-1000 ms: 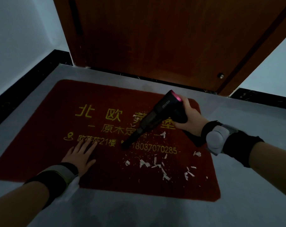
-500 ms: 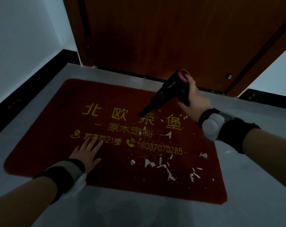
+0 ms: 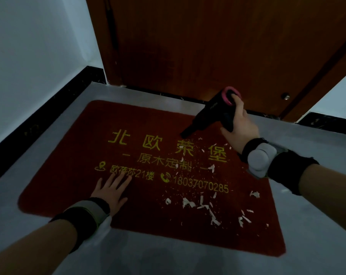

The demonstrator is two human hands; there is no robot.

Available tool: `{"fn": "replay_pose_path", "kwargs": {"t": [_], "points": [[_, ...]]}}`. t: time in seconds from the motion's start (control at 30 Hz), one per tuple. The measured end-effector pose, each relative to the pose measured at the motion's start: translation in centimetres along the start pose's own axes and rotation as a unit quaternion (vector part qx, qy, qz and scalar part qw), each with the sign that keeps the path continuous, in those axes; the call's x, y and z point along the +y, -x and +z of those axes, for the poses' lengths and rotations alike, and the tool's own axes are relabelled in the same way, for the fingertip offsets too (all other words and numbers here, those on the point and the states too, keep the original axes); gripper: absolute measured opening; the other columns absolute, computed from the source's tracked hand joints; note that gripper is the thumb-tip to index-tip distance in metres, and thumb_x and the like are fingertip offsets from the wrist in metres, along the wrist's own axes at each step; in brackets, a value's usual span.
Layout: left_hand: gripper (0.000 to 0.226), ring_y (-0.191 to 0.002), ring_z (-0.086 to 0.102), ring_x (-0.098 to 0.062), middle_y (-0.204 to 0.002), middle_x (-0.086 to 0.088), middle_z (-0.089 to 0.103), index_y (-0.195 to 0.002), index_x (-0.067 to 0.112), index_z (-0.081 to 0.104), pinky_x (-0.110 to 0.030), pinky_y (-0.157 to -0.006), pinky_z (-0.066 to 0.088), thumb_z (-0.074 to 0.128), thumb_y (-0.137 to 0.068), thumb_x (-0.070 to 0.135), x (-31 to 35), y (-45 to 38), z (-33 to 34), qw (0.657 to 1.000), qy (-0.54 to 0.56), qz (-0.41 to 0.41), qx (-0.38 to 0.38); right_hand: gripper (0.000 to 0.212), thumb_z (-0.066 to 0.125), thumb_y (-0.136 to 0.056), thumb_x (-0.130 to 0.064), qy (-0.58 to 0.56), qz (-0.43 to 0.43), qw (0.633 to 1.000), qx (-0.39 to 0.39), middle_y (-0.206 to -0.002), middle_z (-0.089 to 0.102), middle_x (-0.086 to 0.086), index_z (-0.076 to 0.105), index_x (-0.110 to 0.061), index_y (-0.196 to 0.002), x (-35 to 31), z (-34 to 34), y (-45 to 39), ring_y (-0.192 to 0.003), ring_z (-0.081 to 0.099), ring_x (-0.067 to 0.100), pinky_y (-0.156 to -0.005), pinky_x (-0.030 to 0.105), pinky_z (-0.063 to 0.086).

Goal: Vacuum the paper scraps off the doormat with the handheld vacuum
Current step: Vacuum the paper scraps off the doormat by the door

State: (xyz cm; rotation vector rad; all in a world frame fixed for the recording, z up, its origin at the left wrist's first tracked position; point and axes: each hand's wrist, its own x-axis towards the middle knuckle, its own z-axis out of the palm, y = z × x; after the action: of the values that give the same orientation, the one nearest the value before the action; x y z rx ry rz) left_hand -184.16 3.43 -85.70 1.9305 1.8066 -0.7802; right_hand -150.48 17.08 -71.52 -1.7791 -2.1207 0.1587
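Doormat: red rectangular pile doormat point(image 3: 69, 187) with yellow printed characters, lying flat on grey floor point(image 3: 316, 225) before a brown wooden door point(image 3: 207, 46).
Paper scraps: white torn paper scraps point(image 3: 203, 205) scattered over the mat's right half, thickest toward its near right corner; finer flecks run up toward the far edge.
Vacuum: black handheld vacuum with pink rear ring point(image 3: 213, 112), tilted, nozzle pointing down-left, tip at or just above the mat near its far edge; contact cannot be told.
Right hand: right hand point(image 3: 239, 128) wrapped around the vacuum's handle, thumb at the pink ring.
Left hand: left hand point(image 3: 110, 191) flat on the mat near its near edge, fingers straight and spread, holding nothing.
Wrists: dark straps on both.
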Motion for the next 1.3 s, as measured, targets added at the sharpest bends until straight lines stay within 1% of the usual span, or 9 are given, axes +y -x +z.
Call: {"fn": "replay_pose_path", "kwargs": {"t": [0.13,0.3,0.47,0.57,0.7,0.9,1.03,1.2,1.3], "points": [[0.069,-0.146,-0.013,-0.023,-0.156,0.003,-0.024,-0.146,0.032,-0.023,-0.048,-0.118,0.002,0.024,-0.098,0.05,-0.2,-0.1,-0.2,1.0,-0.001,0.0,0.004,0.089,0.061,-0.088,-0.016,-0.016,-0.029,0.999,-0.018,-0.123,0.052,0.019,-0.002,-0.027,-0.15,-0.4,0.0,0.5,-0.067,0.061,0.031,-0.06,0.041,0.055],[0.07,-0.146,-0.012,-0.024,-0.156,0.002,-0.024,-0.146,0.032,-0.022,-0.047,-0.118,0.006,0.027,-0.098,0.049,-0.1,0.0,-0.2,1.0,0.001,0.001,-0.005,0.09,0.063,-0.087,-0.017,-0.039,-0.052,0.997,-0.035,-0.116,0.058,0.014,-0.001,-0.028,-0.15,-0.8,0.1,1.3,-0.071,0.063,0.027,-0.059,0.031,0.049],[0.07,-0.146,-0.013,-0.025,-0.155,0.003,-0.026,-0.145,0.033,-0.022,-0.047,-0.118,0.007,0.027,-0.099,0.049,-0.4,0.3,-0.1,1.0,-0.002,0.009,-0.016,0.095,0.067,-0.085,-0.01,-0.117,-0.066,0.982,-0.131,-0.096,0.06,0.003,0.0,-0.024,-0.15,-0.5,0.0,1.5,-0.068,0.058,0.007,-0.063,0.025,0.049],[0.07,-0.145,-0.013,-0.025,-0.155,0.003,-0.026,-0.146,0.033,-0.022,-0.047,-0.118,0.007,0.027,-0.099,0.048,-0.4,0.4,-0.2,1.0,0.001,0.01,-0.018,0.093,0.068,-0.084,-0.009,-0.125,-0.092,0.975,-0.161,-0.093,0.061,0.002,0.003,-0.026,-0.149,-0.3,-0.2,1.8,-0.07,0.061,0.008,-0.063,0.027,0.053],[0.07,-0.146,-0.012,-0.025,-0.155,0.003,-0.024,-0.146,0.033,-0.021,-0.047,-0.118,0.008,0.028,-0.098,0.047,-0.4,0.5,-0.1,1.0,0.007,0.008,-0.009,0.093,0.066,-0.086,-0.014,-0.081,-0.081,0.983,-0.14,-0.087,0.053,-0.006,-0.001,-0.027,-0.15,-0.2,0.0,1.7,-0.061,0.05,-0.003,-0.052,0.012,0.036],[0.069,-0.145,-0.013,-0.024,-0.155,0.004,-0.025,-0.146,0.033,-0.02,-0.047,-0.118,0.008,0.029,-0.099,0.047,-0.4,0.6,-0.2,1.0,0.011,0.009,-0.018,0.089,0.061,-0.09,-0.022,0.016,-0.035,0.999,-0.031,-0.113,0.061,0.02,-0.004,-0.022,-0.151,0.3,0.9,1.2,-0.052,0.046,0.014,-0.043,0.02,0.031],[0.069,-0.145,-0.013,-0.024,-0.155,0.003,-0.026,-0.146,0.033,-0.021,-0.047,-0.118,0.008,0.028,-0.099,0.046,-0.6,0.8,0.0,1.0,0.008,0.015,-0.014,0.088,0.056,-0.092,-0.023,0.074,-0.017,0.997,0.01,-0.131,0.048,0.022,-0.008,-0.021,-0.151,1.6,0.5,0.4,-0.058,0.054,0.027,-0.048,0.032,0.045],[0.069,-0.145,-0.013,-0.023,-0.155,0.003,-0.027,-0.146,0.034,-0.021,-0.047,-0.117,0.008,0.028,-0.099,0.045,-0.7,0.8,0.0,1.0,0.006,0.013,-0.021,0.087,0.056,-0.091,-0.021,0.06,0.055,0.996,0.027,-0.134,0.046,0.021,-0.007,-0.02,-0.151,3.0,0.4,0.8,-0.075,0.061,0.036,-0.059,0.04,0.051],[0.069,-0.146,-0.012,-0.024,-0.155,0.003,-0.026,-0.146,0.033,-0.02,-0.047,-0.117,0.009,0.029,-0.099,0.045,-0.6,1.0,-0.1,1.0,0.007,0.013,-0.018,0.09,0.058,-0.09,-0.017,-0.007,0.104,0.995,0.006,-0.132,0.049,0.023,-0.008,-0.023,-0.151,3.9,0.2,1.0,-0.079,0.062,0.036,-0.059,0.036,0.046]]}}
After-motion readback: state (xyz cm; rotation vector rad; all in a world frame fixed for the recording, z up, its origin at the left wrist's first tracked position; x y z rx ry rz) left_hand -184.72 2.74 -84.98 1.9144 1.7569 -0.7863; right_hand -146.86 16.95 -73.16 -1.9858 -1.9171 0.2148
